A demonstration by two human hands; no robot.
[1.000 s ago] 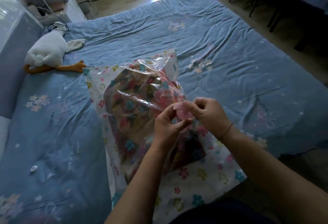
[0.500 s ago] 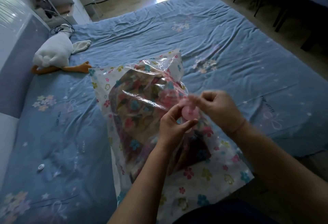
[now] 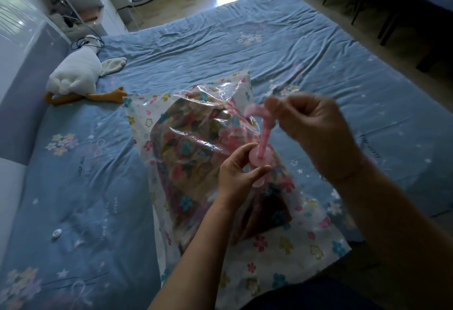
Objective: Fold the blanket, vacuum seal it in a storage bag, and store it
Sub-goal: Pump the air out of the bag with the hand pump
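Blanket, folded and flower-patterned, lies inside the clear floral storage bag, which rests on the blue bed in front of the person in the head view. The left hand has its fingers pinching the round pink valve on top of the bag, while the right hand, blurred, has its fingers curled around the pink cap raised above the valve on its strap. A white plush goose lies at the bed's far left, well apart from the bag.
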